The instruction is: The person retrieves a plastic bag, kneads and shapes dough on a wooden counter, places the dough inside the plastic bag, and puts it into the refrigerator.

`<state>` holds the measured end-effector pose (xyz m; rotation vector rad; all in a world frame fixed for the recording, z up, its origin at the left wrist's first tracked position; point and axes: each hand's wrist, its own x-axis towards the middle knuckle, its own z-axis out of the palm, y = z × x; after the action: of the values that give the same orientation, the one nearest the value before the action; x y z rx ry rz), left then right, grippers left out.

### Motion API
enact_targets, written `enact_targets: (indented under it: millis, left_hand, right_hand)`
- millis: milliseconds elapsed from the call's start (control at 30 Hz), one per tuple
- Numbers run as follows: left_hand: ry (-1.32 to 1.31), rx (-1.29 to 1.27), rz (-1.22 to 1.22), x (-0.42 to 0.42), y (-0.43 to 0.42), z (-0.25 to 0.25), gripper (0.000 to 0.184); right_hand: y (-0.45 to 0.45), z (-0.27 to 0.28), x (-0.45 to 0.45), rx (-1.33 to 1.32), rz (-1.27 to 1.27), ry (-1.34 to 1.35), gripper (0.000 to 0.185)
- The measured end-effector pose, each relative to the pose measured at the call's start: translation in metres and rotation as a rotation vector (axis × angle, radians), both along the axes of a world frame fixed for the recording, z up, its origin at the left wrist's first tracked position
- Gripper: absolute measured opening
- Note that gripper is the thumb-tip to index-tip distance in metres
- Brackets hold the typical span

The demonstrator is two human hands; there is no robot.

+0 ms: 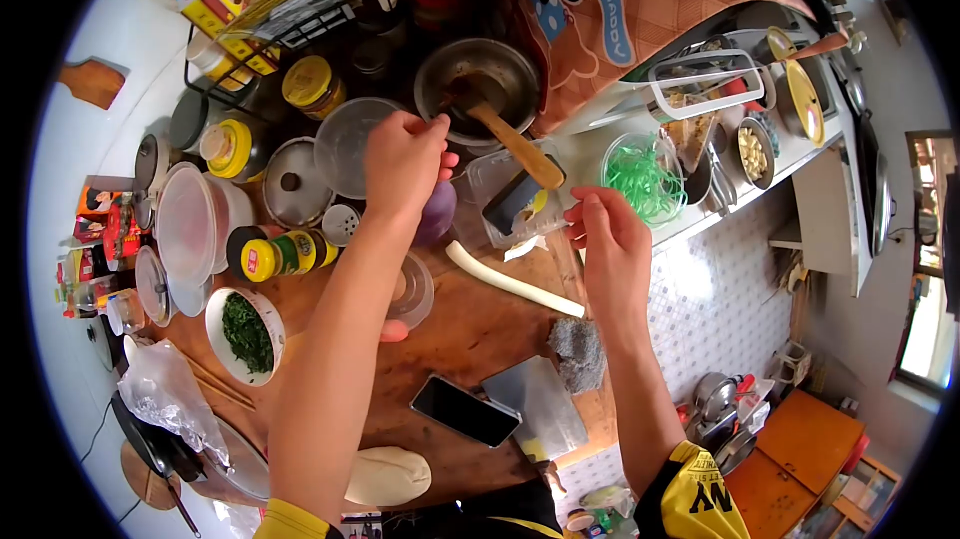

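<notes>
My left hand (pixel 405 164) is raised over the counter, its fingers curled and pressed together. Whatever it may hold is too small or hidden to make out. Just beyond its fingertips stands a metal bowl (pixel 440 74) with dark residue and a wooden-handled utensil (pixel 515 146) resting in it. Near the counter's right edge hovers my right hand (pixel 612 229), fingers bent in a pinch, contents unclear. Close to it are a clear plastic container (pixel 485 176) with a dark object inside, a peeled white stalk (pixel 510 284), and a bowl of green shreds (pixel 643 179). A purple onion-like thing (pixel 436 211) shows partly behind my left wrist.
On the left are a bowl of chopped greens (pixel 247 336), a yellow-capped jar (pixel 288 256) and a lidded pot (pixel 298 182). A phone (pixel 465 410), pale dough (pixel 388 476) and a grey scouring pad (pixel 577 354) lie nearer me. A wire rack (pixel 300 29) stands behind.
</notes>
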<state>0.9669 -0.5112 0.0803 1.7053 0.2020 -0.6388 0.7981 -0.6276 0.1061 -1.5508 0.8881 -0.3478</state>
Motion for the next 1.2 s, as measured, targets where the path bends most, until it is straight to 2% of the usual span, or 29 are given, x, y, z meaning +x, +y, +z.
enact_targets:
  millis: [133, 233, 433, 500, 533, 600, 667, 733, 867, 967, 1067, 1133, 1200]
  left_hand:
    - [-0.074, 0.125, -0.07, 0.002, 0.0, 0.017, 0.017]
    - [-0.026, -0.051, -0.031, 0.004, -0.001, 0.025, 0.013]
    - [0.008, -0.185, 0.071, 0.012, 0.016, 0.033, 0.01]
    - [0.017, -0.134, 0.07, 0.01, 0.032, 0.051, 0.009]
    - [0.018, -0.077, 0.069, 0.008, 0.042, 0.058, 0.009]
    - [0.025, -0.065, 0.1, 0.001, 0.063, 0.061, 0.008]
    - [0.027, -0.051, 0.133, -0.011, 0.081, 0.065, 0.007]
    - [0.078, -0.05, 0.233, -0.027, 0.094, 0.069, 0.007]
    - [0.158, -0.069, 0.269, -0.06, 0.109, 0.081, 0.007]
    - [0.136, -0.022, 0.276, -0.078, 0.125, 0.07, 0.007]
    - [0.153, 0.028, 0.288, -0.085, 0.131, 0.072, 0.008]
    - [0.144, 0.024, 0.291, -0.088, 0.133, 0.073, 0.008]
    - [0.134, 0.049, 0.26, -0.088, 0.133, 0.077, 0.008]
  right_hand:
    - [-0.009, 0.001, 0.01, -0.017, -0.009, 0.015, 0.023]
    - [-0.012, 0.003, 0.019, 0.027, 0.026, -0.039, 0.022]
    - [-0.009, 0.015, 0.032, 0.058, 0.017, 0.028, 0.019]
    - [-0.014, 0.006, 0.038, -0.266, 0.202, -0.035, 0.019]
    - [-0.014, 0.01, 0.047, -0.267, 0.207, -0.035, 0.019]
    - [-0.014, 0.018, 0.073, -0.726, 0.455, 0.017, 0.027]
    - [-0.018, 0.004, 0.1, -0.829, 0.55, -0.012, 0.03]
    - [-0.021, -0.008, 0.126, -1.075, 0.803, 0.198, 0.024]
    - [-0.026, -0.025, 0.168, -1.003, 0.939, 0.325, 0.02]
    - [-0.032, -0.028, 0.181, -0.96, 1.099, 0.588, 0.023]
    - [-0.035, -0.036, 0.182, -0.994, 1.071, 0.571, 0.025]
    - [-0.035, -0.038, 0.185, -1.021, 1.107, 0.557, 0.019]
    - [-0.034, -0.039, 0.189, -1.061, 1.198, 0.671, 0.018]
